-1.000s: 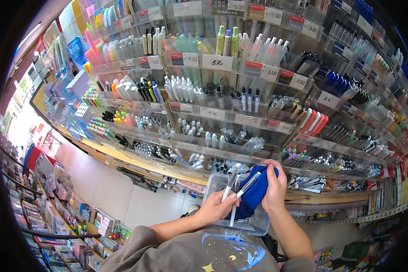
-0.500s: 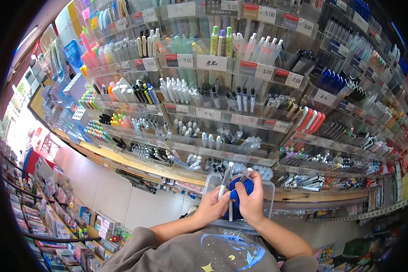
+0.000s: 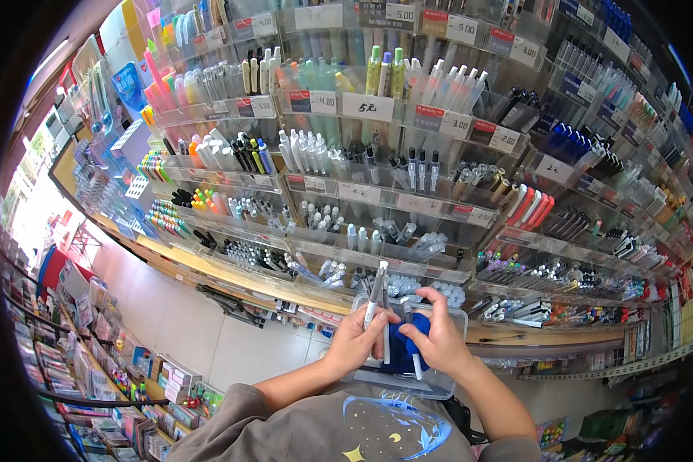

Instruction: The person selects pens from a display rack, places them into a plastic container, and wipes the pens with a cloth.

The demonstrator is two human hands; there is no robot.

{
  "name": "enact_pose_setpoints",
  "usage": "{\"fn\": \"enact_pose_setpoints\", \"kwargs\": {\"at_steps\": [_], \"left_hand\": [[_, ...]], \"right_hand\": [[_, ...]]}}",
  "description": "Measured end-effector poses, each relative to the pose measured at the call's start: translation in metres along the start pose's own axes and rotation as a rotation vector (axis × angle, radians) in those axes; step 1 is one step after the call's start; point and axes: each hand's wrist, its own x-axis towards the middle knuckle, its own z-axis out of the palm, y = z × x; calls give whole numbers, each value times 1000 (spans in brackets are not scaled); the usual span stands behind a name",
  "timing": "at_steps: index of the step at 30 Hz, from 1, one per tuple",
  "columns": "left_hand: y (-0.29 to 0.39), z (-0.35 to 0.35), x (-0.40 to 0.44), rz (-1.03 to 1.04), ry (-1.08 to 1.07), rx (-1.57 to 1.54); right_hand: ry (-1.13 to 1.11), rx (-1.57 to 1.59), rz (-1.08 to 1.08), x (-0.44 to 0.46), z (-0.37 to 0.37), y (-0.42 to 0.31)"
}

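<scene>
Two white-and-grey pens (image 3: 375, 296) stand tilted in my left hand (image 3: 354, 339), its fingers closed round their lower parts. My right hand (image 3: 443, 339) has its thumb and fingers on another pen (image 3: 407, 312) and on a blue cloth (image 3: 398, 350), with the index finger raised. The pen's white lower end points down over the cloth. Beneath both hands is a clear plastic box (image 3: 458, 317), and the cloth lies partly over it.
Tiered clear racks (image 3: 431, 266) full of pens and price tags rise in front of me. A wooden shelf edge (image 3: 239, 282) runs below them. Low shelves of packaged goods (image 3: 142, 420) stand at the lower left, beside a tiled floor (image 3: 246, 350).
The right hand first came in over the cloth towards the left hand, then moved slightly right with one pen. The pens are now farther apart, and more cloth shows between the hands.
</scene>
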Motion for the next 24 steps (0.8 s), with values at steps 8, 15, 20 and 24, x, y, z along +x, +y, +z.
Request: {"fn": "enact_pose_setpoints", "kwargs": {"at_steps": [8, 15, 20, 24], "left_hand": [[-5, 2, 4, 204, 84, 170], [17, -11, 9, 145, 184, 17], [10, -8, 3, 82, 46, -81], [6, -6, -1, 44, -96, -119]], "right_hand": [[-68, -221, -151, -2, 14, -17], [-87, -157, -120, -7, 13, -18], [108, -20, -58, -3, 10, -7], [-22, -99, -97, 0, 7, -15]]}}
